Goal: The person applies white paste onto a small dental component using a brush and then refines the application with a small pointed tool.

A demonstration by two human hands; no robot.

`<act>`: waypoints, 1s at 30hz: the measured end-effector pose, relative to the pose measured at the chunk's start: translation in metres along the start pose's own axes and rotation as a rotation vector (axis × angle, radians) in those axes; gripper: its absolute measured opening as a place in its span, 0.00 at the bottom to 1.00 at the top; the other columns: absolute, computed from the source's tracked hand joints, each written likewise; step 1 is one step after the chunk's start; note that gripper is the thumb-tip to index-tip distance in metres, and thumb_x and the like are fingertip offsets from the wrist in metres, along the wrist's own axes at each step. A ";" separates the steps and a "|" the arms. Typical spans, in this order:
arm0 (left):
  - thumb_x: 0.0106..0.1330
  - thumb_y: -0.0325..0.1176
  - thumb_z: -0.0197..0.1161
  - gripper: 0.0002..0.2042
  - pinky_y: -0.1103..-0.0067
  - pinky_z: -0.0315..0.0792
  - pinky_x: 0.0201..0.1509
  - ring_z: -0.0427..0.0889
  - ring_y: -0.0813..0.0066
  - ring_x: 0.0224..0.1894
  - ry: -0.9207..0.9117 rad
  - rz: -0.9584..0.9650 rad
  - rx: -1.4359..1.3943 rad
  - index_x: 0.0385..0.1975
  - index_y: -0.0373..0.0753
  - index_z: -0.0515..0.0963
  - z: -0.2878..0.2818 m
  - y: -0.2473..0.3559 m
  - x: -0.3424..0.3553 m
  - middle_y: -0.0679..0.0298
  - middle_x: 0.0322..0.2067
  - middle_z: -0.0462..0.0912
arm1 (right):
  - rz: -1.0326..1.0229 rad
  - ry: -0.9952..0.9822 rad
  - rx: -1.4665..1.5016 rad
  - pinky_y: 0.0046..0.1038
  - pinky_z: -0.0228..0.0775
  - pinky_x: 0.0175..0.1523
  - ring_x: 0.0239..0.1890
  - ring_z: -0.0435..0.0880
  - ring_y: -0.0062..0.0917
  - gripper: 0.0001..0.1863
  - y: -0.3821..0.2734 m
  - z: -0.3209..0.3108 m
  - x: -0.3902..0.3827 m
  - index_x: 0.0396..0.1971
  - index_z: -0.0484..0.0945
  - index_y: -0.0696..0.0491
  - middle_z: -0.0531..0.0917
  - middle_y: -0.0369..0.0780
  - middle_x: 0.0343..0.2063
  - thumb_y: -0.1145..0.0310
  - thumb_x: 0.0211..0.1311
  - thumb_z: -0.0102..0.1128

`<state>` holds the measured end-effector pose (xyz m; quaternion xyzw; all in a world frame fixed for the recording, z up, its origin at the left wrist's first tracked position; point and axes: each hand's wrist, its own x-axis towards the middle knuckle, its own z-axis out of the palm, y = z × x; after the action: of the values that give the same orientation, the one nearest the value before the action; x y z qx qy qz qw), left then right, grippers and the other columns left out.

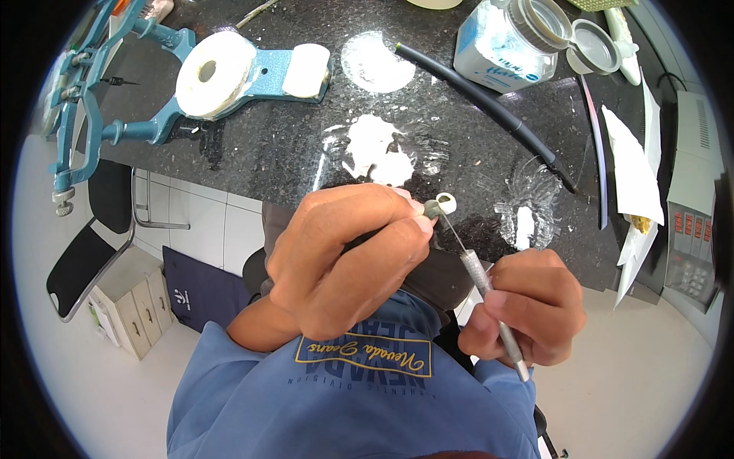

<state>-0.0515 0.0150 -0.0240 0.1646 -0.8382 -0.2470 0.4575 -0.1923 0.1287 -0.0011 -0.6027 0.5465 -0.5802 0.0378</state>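
Observation:
Between the thumb and fingertips of my left hand (348,260) is a small grey-green piece (433,209), closed in a pinch. A little white hollow piece (446,202), like a tooth crown, sits at its right end. My right hand (527,306) grips a slim metal dental instrument (475,268) with a knurled handle, like a pen. The thin tip of that instrument reaches up to the small pieces and seems to touch them. Fingers hide most of the green piece. Both hands are above the near edge of the dark speckled bench (283,164).
White paste patches (375,149) lie just beyond my hands, another smear (524,226) to the right. A blue dental articulator (264,69) with white plaster stands far left. A black-handled brush (478,99), an opened powder jar (505,50) and white paper (633,168) are farther right.

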 end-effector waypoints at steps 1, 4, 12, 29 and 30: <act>0.51 0.18 0.70 0.16 0.79 0.79 0.35 0.82 0.68 0.34 -0.001 0.001 0.000 0.37 0.37 0.73 0.000 0.000 0.000 0.58 0.35 0.78 | -0.026 0.005 -0.011 0.23 0.71 0.17 0.17 0.77 0.25 0.13 0.002 0.001 0.000 0.26 0.78 0.59 0.78 0.41 0.19 0.76 0.38 0.73; 0.52 0.19 0.70 0.15 0.79 0.79 0.35 0.82 0.68 0.34 -0.005 0.008 0.000 0.37 0.37 0.73 -0.001 0.000 -0.001 0.58 0.35 0.78 | -0.044 -0.008 -0.018 0.23 0.71 0.17 0.17 0.78 0.25 0.12 0.003 0.000 0.000 0.26 0.78 0.60 0.78 0.41 0.19 0.78 0.38 0.72; 0.53 0.20 0.71 0.15 0.79 0.79 0.35 0.82 0.68 0.34 0.008 0.004 0.004 0.37 0.38 0.73 0.001 0.000 -0.001 0.58 0.35 0.78 | -0.030 -0.040 -0.019 0.23 0.72 0.18 0.17 0.78 0.25 0.13 0.002 -0.001 0.001 0.27 0.77 0.60 0.78 0.41 0.20 0.80 0.38 0.71; 0.52 0.18 0.70 0.15 0.80 0.79 0.35 0.82 0.69 0.34 0.012 -0.002 0.003 0.36 0.37 0.73 0.000 0.002 0.000 0.58 0.34 0.79 | 0.002 0.189 0.071 0.22 0.71 0.18 0.18 0.76 0.25 0.09 -0.001 0.000 -0.010 0.29 0.76 0.60 0.76 0.42 0.23 0.78 0.44 0.63; 0.51 0.17 0.70 0.15 0.79 0.79 0.36 0.82 0.68 0.33 0.020 -0.005 0.007 0.36 0.37 0.74 0.001 0.001 -0.001 0.57 0.34 0.79 | -0.027 0.114 0.099 0.20 0.71 0.18 0.18 0.74 0.23 0.09 0.003 -0.007 -0.011 0.36 0.75 0.59 0.74 0.42 0.27 0.73 0.56 0.62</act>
<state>-0.0515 0.0168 -0.0241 0.1707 -0.8340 -0.2433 0.4649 -0.1963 0.1392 -0.0087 -0.5732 0.5103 -0.6404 0.0285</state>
